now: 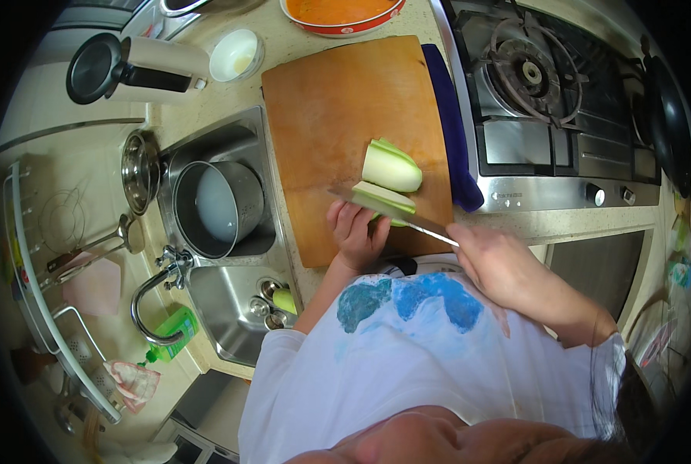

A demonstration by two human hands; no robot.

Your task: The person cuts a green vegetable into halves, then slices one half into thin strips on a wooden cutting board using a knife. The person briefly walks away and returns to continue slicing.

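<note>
My right hand [485, 255] is closed around the handle of a kitchen knife [374, 206], whose blade lies across a pale green gourd piece [385, 196] near the front of a wooden cutting board [345, 110]. My left hand [358, 232] is at the near side of that piece, fingers bent by the blade; the blade partly hides the contact. Just beyond the knife, a larger peeled gourd chunk [391, 166] rests on the board.
Left of the board is a double steel sink [235, 325] with a metal pot [247, 203] holding cloudy liquid. A white bowl [235, 55] and red-rimmed dish [342, 28] stand behind. A dark blue cloth [453, 133] and gas stove [554, 191] are at the right.
</note>
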